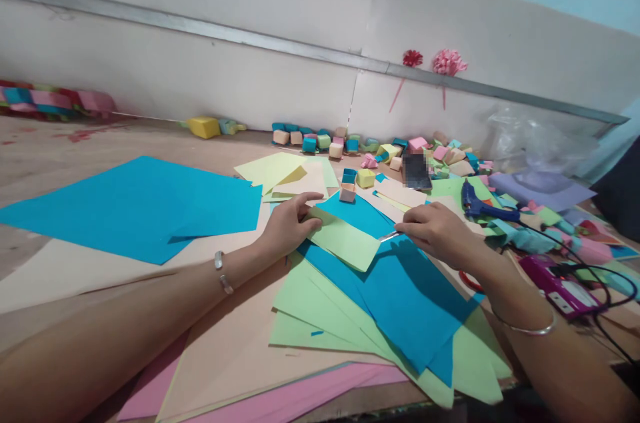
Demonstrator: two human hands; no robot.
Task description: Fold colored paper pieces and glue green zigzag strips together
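Observation:
My left hand (293,226) pinches a light green paper piece (345,238) at its upper left end, thumb on top. The strip has a lengthwise crease and tilts over blue paper sheets (400,289). At its right end, a slim metal-bladed tool (389,236) sticks out of my closed right hand (433,229). My fingers hide its handle, so its exact kind is unclear. The blade's tip lies at or very near the strip's edge. Just beyond the strip stand small open paper boxes: a peach one (348,193), a blue one (349,175) and a yellow one (366,178).
A large blue sheet (135,209) lies left over peach paper. At right are a blue glue gun (483,204), a purple power strip (560,286) with black cords, a red ring-shaped handle (470,281) and a phone (417,171). Several paper cubes (310,143) line the wall.

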